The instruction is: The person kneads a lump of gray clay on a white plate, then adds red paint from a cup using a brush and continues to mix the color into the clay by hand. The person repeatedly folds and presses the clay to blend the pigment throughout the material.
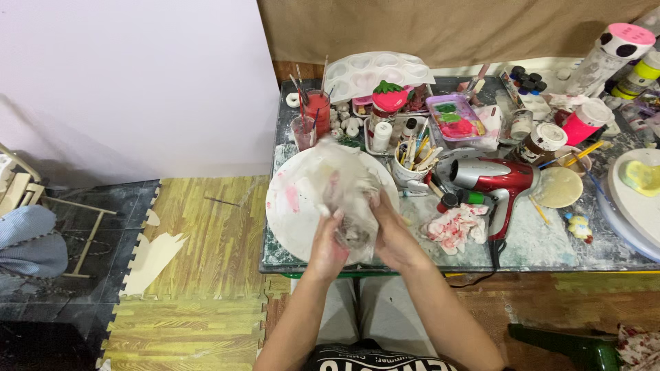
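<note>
Both hands hold a crumpled clear plastic bag (347, 189) with something grey inside, lifted over a round white plate (292, 206) smeared with pink paint. My left hand (328, 246) grips the bag's lower left side. My right hand (385, 230) clasps its lower right side, fingers wrapped around the plastic. The plate lies on the left part of a low, paint-stained table (543, 247).
Beside the plate lie a red hair dryer (498, 180), a pink-stained tissue (457, 227), a cup of brushes (412, 161), red paint jars (315, 110), a white palette (375, 72) and a strawberry-shaped pot (389, 97). A turntable with yellow clay (639, 185) stands at right. Wood-pattern floor mats (199, 233) lie left.
</note>
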